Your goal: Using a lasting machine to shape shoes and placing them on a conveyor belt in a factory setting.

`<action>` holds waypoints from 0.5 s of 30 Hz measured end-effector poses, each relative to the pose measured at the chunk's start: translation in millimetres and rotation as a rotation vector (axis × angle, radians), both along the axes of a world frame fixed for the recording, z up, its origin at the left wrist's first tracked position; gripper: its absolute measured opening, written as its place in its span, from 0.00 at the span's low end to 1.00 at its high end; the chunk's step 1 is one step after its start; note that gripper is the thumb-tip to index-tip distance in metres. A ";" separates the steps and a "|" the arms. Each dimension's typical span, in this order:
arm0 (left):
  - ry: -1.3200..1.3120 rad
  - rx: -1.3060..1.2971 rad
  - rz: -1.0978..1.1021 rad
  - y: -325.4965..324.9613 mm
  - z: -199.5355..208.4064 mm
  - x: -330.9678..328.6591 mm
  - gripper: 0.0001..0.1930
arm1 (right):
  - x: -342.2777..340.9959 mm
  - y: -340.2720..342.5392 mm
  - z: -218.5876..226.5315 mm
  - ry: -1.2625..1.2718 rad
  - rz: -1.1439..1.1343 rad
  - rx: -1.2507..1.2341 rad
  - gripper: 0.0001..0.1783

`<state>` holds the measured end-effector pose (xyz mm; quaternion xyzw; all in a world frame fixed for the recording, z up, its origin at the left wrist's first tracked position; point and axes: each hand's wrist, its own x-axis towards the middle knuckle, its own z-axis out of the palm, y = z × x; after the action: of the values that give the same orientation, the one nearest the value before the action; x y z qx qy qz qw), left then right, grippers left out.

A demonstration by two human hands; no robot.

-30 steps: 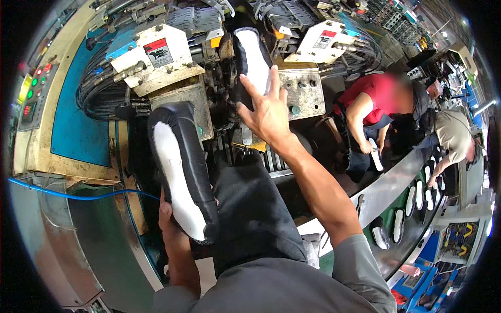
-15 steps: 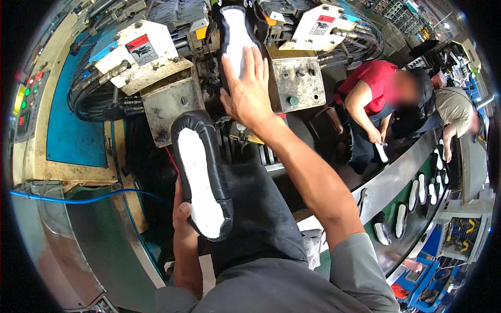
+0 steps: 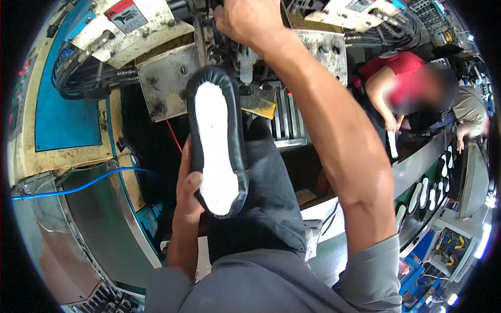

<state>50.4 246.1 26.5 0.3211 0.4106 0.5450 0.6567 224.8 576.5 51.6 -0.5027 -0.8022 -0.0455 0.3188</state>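
Left hand [image 3: 189, 194] fingers wrapped round the shoe [image 3: 216, 148] near its lower end, sole side up, just below the machine [image 3: 167, 78]. Right hand [image 3: 245, 21] up at the machine, grip hidden, can't tell. Shoe prob. light, upper soft w/ a stiffer sole board; best held by the sides at mid-length.

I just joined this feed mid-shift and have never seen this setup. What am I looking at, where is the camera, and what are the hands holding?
The picture comes from a fisheye camera on the worker's head, looking down, so edges bend. The left hand holds a black shoe upper, sole side up, showing its white insole. The right hand reaches up into a grey metal machine with hoses; what it grips is hidden. A blue cable runs at the left. At the right, a person in a red shirt works beside a conveyor carrying white insoles.
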 end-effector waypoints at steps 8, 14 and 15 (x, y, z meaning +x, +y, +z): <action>-0.039 0.077 0.036 11.6 10.4 18.7 0.53 | 13.1 -13.5 13.2 0.144 0.167 -0.038 0.40; -0.138 0.157 0.042 -12.8 3.8 8.8 0.52 | 39.4 -225.0 4.3 0.719 0.347 -0.777 0.44; -0.145 0.158 0.036 -19.8 2.3 9.1 0.52 | 41.5 -271.3 2.5 0.991 0.374 -1.028 0.46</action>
<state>59.5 226.4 28.8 0.3239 0.3234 0.6092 0.6476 266.4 305.2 54.2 -0.4053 -0.5563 0.6238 0.3703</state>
